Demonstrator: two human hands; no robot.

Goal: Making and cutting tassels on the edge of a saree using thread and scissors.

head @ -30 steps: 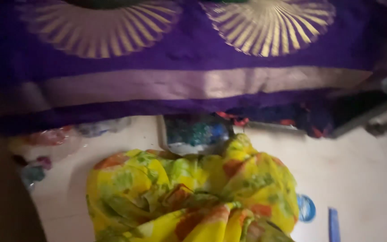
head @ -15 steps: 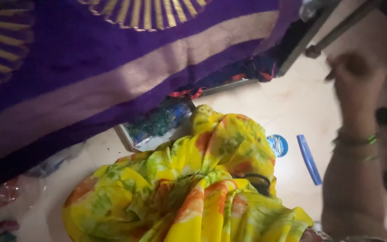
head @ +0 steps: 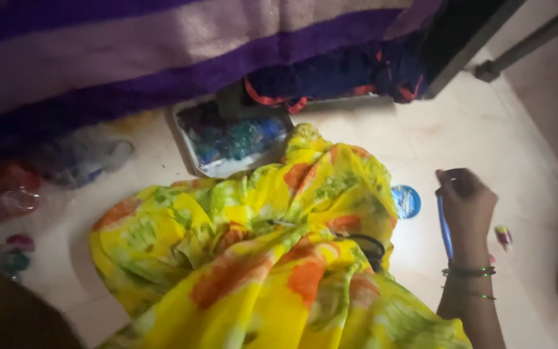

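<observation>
My right hand [head: 466, 207] is curled over a slim blue stick-shaped object [head: 445, 227] on the pale floor, fingers closed around its upper end; bangles circle the wrist. Left of the hand lies a small round blue lid [head: 406, 201]. A yellow cloth with orange and green print [head: 259, 258] covers my lap and spreads across the floor. Black scissor handles [head: 372, 249] peek out from a fold of it. My left hand is out of sight.
A purple cloth with a pale band [head: 163, 58] hangs across the top. Under it rests a tray of blue-green beads [head: 234, 139]. Clear plastic bags [head: 72, 158] lie at the left. Dark metal legs [head: 524, 45] stand at the upper right. A small pinkish item [head: 504, 236] lies right of the hand.
The view has swung down and left. My right hand came down from the upper right and closed on the blue stick on the floor.
</observation>
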